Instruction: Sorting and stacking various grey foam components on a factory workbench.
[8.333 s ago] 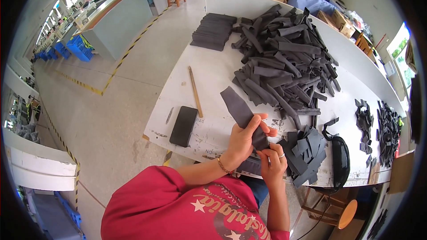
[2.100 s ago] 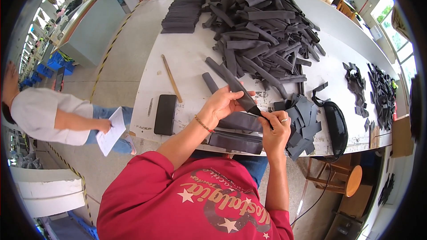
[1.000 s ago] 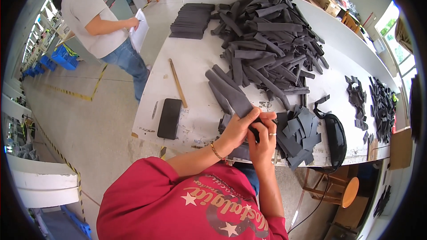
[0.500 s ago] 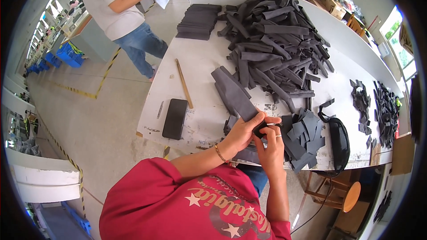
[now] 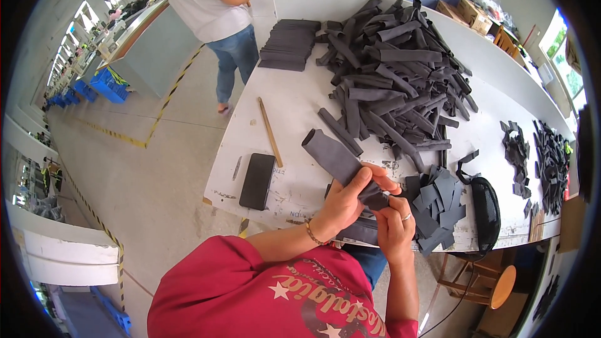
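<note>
The left hand (image 5: 343,203) and right hand (image 5: 395,224) meet just above the near edge of the white desk (image 5: 294,109), at about 6 o'clock of the desk top, and both grip a long grey foam strip (image 5: 335,156). The left fingers (image 5: 363,183) are curled closed over the strip's lower end, the right fingers (image 5: 393,203) pinch that same end from the 3 o'clock side, and the strip runs up and away toward 10 o'clock, its free end lifted over the desk. Exactly what the right fingertips press is hard to make out; something small and pale shows between the hands. Bare desk lies at 9 to 11 o'clock of the hands, broken only by a black phone (image 5: 257,181) lying flat near the left edge and a thin wooden stick (image 5: 270,131) above it. At 12 to 1 o'clock a big loose heap of grey strips (image 5: 394,81) fills the middle of the desk, with a neat stack of dark sheets (image 5: 289,44) at its 10 o'clock side. Just at 3 o'clock of the hands a pile of short cut pieces (image 5: 435,203) crowds the near edge, touching a black pouch (image 5: 486,209) that overhangs it. Dark material under the wrists is mostly hidden. Another person (image 5: 219,6) stands at the far left corner, head cut off by the frame.
</note>
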The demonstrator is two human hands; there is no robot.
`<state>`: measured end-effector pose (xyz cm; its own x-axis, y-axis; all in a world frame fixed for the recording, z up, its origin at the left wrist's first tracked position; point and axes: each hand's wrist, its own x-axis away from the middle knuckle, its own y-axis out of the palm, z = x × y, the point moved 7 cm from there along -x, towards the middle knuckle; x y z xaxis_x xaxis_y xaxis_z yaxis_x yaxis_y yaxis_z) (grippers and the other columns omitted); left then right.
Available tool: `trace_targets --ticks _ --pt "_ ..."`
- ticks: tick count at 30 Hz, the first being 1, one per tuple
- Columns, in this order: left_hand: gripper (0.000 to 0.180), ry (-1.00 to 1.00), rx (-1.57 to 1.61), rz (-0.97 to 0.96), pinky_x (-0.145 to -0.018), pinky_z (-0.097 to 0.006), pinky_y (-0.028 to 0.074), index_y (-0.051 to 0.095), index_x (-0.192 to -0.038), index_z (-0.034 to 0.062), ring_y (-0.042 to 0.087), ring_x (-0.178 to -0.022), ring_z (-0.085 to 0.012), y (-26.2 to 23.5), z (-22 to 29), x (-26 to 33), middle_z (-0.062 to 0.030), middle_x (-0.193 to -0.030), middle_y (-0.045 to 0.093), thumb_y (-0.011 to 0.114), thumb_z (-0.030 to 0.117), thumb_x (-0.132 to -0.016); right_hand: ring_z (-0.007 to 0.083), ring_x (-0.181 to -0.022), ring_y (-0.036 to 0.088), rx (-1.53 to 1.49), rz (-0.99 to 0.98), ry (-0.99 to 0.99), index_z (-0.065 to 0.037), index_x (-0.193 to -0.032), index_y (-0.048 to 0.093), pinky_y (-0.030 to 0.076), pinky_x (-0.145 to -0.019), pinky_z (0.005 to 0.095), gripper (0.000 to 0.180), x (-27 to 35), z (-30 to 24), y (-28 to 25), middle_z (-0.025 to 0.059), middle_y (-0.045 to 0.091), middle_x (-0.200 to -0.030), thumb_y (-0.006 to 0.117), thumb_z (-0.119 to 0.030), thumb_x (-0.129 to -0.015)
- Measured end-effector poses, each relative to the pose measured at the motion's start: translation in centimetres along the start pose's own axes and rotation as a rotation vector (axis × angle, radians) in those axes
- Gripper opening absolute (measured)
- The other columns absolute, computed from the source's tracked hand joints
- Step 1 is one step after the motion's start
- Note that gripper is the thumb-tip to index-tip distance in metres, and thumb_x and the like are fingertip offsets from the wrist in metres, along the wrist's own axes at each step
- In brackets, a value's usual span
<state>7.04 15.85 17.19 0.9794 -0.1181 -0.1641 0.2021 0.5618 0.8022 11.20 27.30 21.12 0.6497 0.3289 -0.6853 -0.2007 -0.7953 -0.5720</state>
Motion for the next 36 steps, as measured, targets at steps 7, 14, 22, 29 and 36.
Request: trace_targets --ticks 7,14,22,29,36 --pt "0.030 -0.021 0.041 -0.073 -0.096 -0.044 0.048 0.059 -0.109 0.0027 0.063 -0.109 -0.0308 0.5 -0.1 0.4 -0.0141 -0.100 0.068 0.049 0.030 -0.102 0.0324 -0.077 0.060 -0.012 -0.014 -0.013 -0.001 -0.084 0.056 0.049 -0.063 0.0384 0.021 -0.5 0.0 0.4 0.0145 0.058 -0.092 0.073 0.003 -0.073" --pt "0.034 -0.040 -0.025 -0.113 -0.105 -0.047 0.042 0.057 -0.116 0.0048 0.056 -0.120 -0.0349 0.2 -0.6 0.4 -0.0172 -0.116 0.065 0.045 0.034 -0.102 0.0334 -0.079 0.060 -0.021 -0.021 -0.025 -0.001 -0.084 0.056 0.050 -0.065 0.0401 0.022 -1.4 -0.1 0.4 0.0141 0.058 -0.093 0.073 0.005 -0.070" --pt "0.038 0.025 -0.038 0.118 -0.100 -0.043 0.045 0.058 -0.121 0.0017 0.060 -0.111 -0.0272 -1.1 1.6 -0.8 -0.0142 -0.112 0.066 0.052 0.033 -0.099 0.0332 -0.076 0.060 0.017 -0.047 0.060 0.000 -0.084 0.056 0.049 -0.063 0.0398 0.021 -1.4 0.1 0.3 0.0146 0.058 -0.091 0.073 0.005 -0.073" --pt "0.017 0.143 -0.233 0.280 -0.085 -0.039 0.054 0.067 -0.104 -0.0022 0.068 -0.088 -0.0281 -7.6 5.3 0.2 -0.0146 -0.094 0.070 0.066 0.007 -0.090 0.0297 -0.074 0.058 0.119 -0.033 -0.051 -0.001 -0.084 0.055 0.049 -0.059 0.0386 0.029 -1.0 -0.8 0.2 0.0112 0.056 -0.094 0.076 0.008 -0.065" --pt "0.018 0.169 -0.198 0.119 -0.084 -0.044 0.056 0.066 -0.105 -0.0037 0.069 -0.091 -0.0350 -5.1 6.5 0.3 -0.0176 -0.094 0.070 0.063 0.007 -0.092 0.0287 -0.074 0.059 0.136 -0.015 -0.079 -0.001 -0.083 0.055 0.049 -0.058 0.0375 0.030 -0.8 -1.3 0.2 0.0104 0.056 -0.095 0.076 0.008 -0.063"
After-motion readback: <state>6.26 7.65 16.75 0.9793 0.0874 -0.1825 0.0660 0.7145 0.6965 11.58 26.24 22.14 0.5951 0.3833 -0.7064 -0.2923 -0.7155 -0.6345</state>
